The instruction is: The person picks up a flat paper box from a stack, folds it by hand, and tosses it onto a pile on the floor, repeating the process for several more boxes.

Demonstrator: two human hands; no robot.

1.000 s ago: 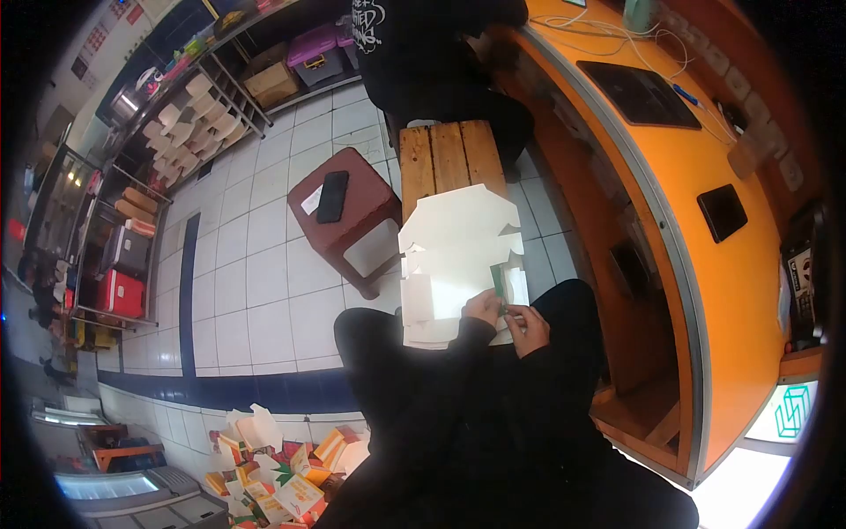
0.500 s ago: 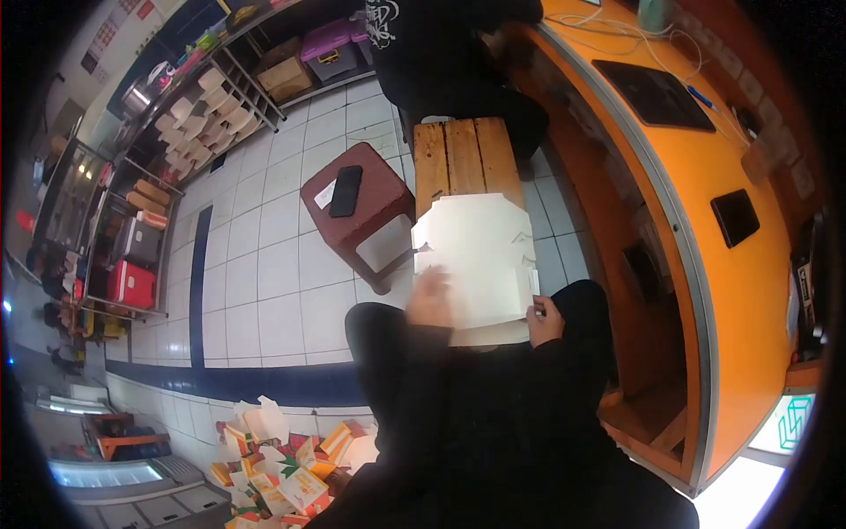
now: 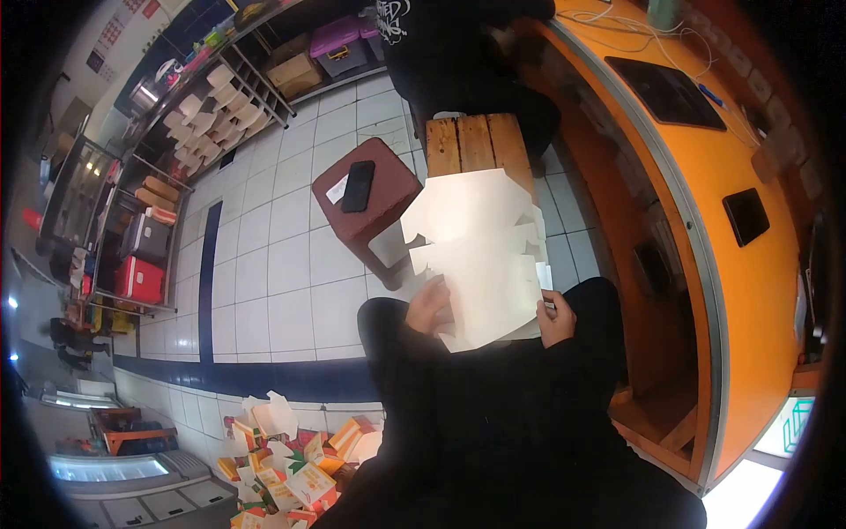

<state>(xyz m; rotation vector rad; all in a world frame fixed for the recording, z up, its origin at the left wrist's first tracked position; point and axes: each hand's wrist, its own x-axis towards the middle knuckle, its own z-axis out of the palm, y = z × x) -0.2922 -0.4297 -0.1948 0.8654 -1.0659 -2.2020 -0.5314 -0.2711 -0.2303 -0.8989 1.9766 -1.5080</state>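
Note:
A pale, die-cut cardboard box blank (image 3: 480,238) lies partly unfolded over the wooden bench (image 3: 471,145) in front of me, with notched flaps along its sides. My left hand (image 3: 429,304) is closed on the near left edge, its fingers slightly blurred against a flap. At the near right edge, my right hand (image 3: 556,319) pinches the card between thumb and fingers. More white card edges show under the blank on the right side.
A maroon stool (image 3: 388,185) with a black phone (image 3: 358,186) stands left of the bench. Folded printed boxes (image 3: 300,472) are heaped on the floor at lower left. An orange counter (image 3: 749,309) runs along the right. Another person in black (image 3: 449,62) sits beyond the bench.
The blank has opened out, its near part now spread toward me and its far edge further up the bench. My left hand has slowed and settled at the left edge; my right hand still holds on.

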